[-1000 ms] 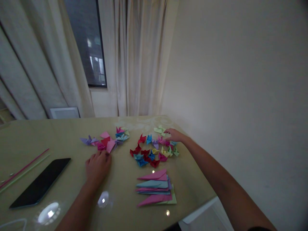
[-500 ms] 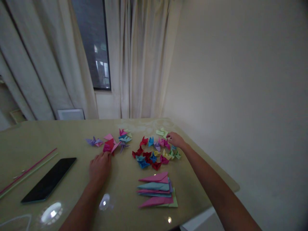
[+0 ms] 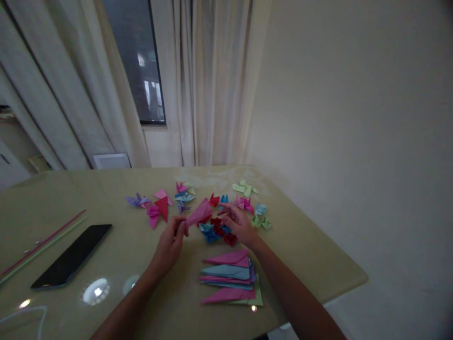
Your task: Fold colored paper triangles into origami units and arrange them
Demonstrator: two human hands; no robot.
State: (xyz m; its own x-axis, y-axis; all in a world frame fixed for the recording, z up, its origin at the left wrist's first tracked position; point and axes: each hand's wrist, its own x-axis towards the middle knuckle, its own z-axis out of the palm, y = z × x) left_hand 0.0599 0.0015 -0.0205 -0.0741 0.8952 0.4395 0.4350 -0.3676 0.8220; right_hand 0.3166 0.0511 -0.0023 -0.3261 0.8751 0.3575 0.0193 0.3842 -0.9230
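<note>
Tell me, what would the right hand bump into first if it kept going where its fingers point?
Probably the pink folded paper piece pinched by the left hand, just ahead of the right hand; depth is unclear.

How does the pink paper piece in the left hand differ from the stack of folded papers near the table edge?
The pink paper piece is single, pinched in the left hand above the table; the stack is several pieces lying flat. The held piece is only pink; the stack mixes pink, blue, purple and green. Both are pointed folds.
</note>
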